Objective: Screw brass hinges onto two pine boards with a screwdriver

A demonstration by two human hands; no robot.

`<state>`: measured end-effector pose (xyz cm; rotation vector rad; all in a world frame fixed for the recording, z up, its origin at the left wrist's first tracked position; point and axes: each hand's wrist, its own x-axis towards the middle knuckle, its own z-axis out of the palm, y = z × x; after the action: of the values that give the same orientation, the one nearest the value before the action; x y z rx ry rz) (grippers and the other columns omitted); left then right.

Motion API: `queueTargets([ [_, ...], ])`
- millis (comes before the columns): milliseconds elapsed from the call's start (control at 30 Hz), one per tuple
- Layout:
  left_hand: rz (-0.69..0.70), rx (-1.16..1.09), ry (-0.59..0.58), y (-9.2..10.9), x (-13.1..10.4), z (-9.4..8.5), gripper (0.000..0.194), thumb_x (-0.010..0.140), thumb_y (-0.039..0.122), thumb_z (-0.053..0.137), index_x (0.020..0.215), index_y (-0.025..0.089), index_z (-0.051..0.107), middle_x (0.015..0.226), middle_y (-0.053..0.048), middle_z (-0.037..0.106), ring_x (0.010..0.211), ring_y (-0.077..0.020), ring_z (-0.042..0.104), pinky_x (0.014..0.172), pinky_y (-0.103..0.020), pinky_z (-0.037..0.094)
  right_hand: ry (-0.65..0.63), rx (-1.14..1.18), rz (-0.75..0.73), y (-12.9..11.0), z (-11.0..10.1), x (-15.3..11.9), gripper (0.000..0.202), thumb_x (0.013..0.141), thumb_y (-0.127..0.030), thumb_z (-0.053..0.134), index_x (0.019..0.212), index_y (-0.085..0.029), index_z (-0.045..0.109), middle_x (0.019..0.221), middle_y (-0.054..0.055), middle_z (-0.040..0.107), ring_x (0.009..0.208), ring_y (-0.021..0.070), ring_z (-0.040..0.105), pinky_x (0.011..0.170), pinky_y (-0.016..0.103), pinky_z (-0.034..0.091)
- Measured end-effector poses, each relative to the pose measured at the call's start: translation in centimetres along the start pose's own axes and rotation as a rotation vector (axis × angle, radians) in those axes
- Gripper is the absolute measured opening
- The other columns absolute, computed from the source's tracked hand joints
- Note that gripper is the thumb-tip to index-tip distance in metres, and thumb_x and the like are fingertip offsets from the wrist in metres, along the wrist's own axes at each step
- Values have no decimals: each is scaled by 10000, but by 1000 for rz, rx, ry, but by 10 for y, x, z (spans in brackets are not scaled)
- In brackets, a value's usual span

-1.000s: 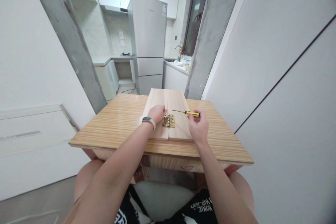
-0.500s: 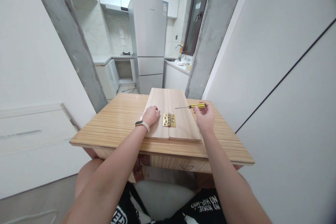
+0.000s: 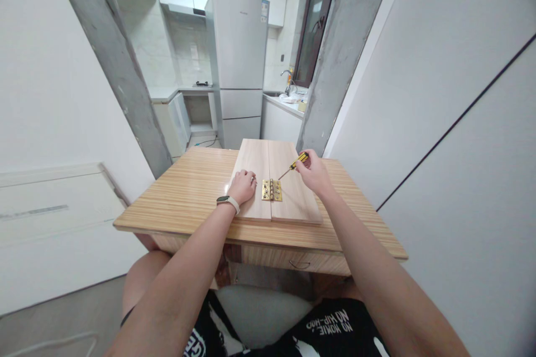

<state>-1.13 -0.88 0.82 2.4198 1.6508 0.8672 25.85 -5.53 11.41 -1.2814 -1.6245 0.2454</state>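
Observation:
Two pale wooden boards lie edge to edge, the left board (image 3: 253, 153) and the right board (image 3: 288, 153). Across their seam near the front sits a brass-coloured hinge (image 3: 272, 190), its dark round marks too small to make out as screws or holes. My right hand (image 3: 313, 172) grips a screwdriver (image 3: 300, 160) by its yellow-and-black handle. The shaft slants down to the left, with its tip near the hinge's upper right corner; contact cannot be made out. My left hand (image 3: 244, 186) rests on the left board beside the hinge, fingers extended and slightly bent.
The boards lie on a striped wood-grain table (image 3: 184, 189) with a drawer (image 3: 299, 262) at its front. Beyond it stand a silver fridge (image 3: 240, 39) and a counter with a tap (image 3: 287, 79). A white panel (image 3: 452, 122) rises close on the right.
My right hand has moved left and forward, tilting the screwdriver from nearly level to pointing down towards the hinge. My left hand's fingers have spread flatter on the board.

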Motion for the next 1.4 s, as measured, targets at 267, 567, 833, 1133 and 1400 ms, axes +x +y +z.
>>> queueTargets([
  [267,16,31,14,-1,-1,2,235,1029,315,520,1182,216,668,1200,-139,633,1149,-290,575,1060,-423,436,-42,-19,5,7,6,1,274,898,-317,581,1156,-227,575,842,21,680,742,216,666,690,337,500],
  [567,6,28,21,-1,-1,2,318,1039,332,500,1298,198,627,1246,-158,630,1154,-297,574,1056,-427,430,-50,-68,-31,3,8,6,251,898,-311,586,1133,-220,575,823,15,683,730,207,652,681,321,456],
  [833,-10,8,0,1,-1,-1,322,1034,323,504,1303,194,626,1253,-165,623,1154,-301,577,1054,-430,425,-5,-143,-18,2,18,16,184,891,-314,620,1046,-224,576,848,30,706,734,205,646,699,312,457],
  [1133,8,17,12,1,0,0,326,1041,322,489,1303,190,631,1248,-166,635,1175,-296,578,1071,-432,421,14,-197,-36,-2,21,22,155,892,-339,630,989,-235,565,819,29,680,728,216,630,697,327,442],
  [1400,-3,32,-3,2,-1,0,327,1035,327,502,1306,196,628,1249,-161,627,1160,-293,583,1066,-431,431,-18,219,85,-10,50,31,183,762,-268,631,892,-240,505,932,35,680,789,189,647,714,317,504],
])
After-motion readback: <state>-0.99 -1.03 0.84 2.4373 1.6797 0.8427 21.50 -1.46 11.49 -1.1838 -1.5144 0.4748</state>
